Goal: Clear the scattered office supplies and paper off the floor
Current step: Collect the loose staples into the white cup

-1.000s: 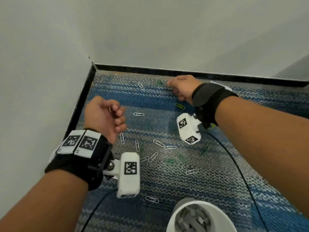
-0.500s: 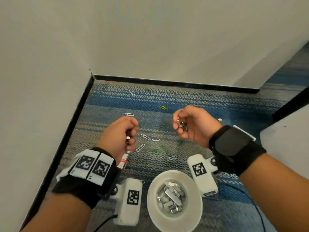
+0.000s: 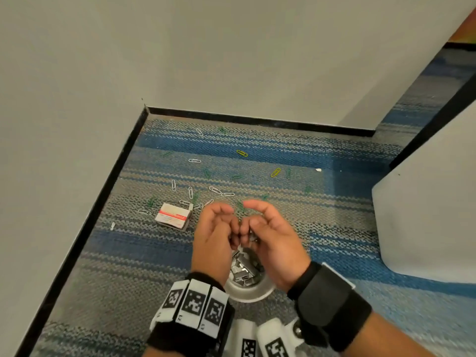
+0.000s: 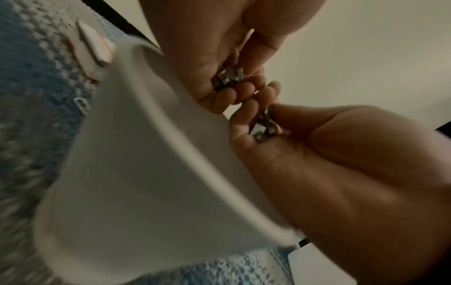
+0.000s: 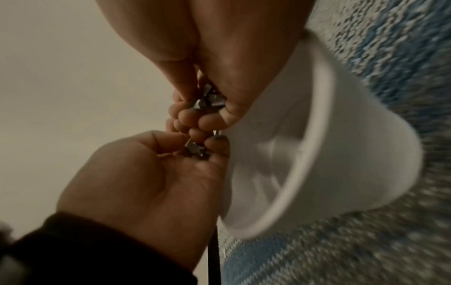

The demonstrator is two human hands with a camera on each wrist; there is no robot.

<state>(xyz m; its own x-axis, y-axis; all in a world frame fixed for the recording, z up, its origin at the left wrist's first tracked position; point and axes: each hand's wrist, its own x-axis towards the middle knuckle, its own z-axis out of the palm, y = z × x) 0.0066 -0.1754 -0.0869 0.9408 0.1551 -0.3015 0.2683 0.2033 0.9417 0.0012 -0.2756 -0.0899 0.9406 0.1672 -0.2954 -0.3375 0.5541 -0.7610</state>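
Striped carpet [image 3: 296,155] in a wall corner is littered with paper clips [image 3: 195,161]. Both hands, left hand [image 3: 215,235] and right hand [image 3: 270,238], cup staples [image 4: 230,76] over a white cup [image 3: 248,292] holding more. Loose release could scatter staples past the rim. Only the wrist views show the gripped staples.

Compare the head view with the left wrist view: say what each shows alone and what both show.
Head view only: paper clips scattered on the carpet, staple strips already inside the cup, and the wristbands.

Left wrist view only: the cup's outer wall and the staple pieces held in the curled fingers of each hand.

Both: the left hand and right hand meeting over the white cup, and the small box on the carpet.
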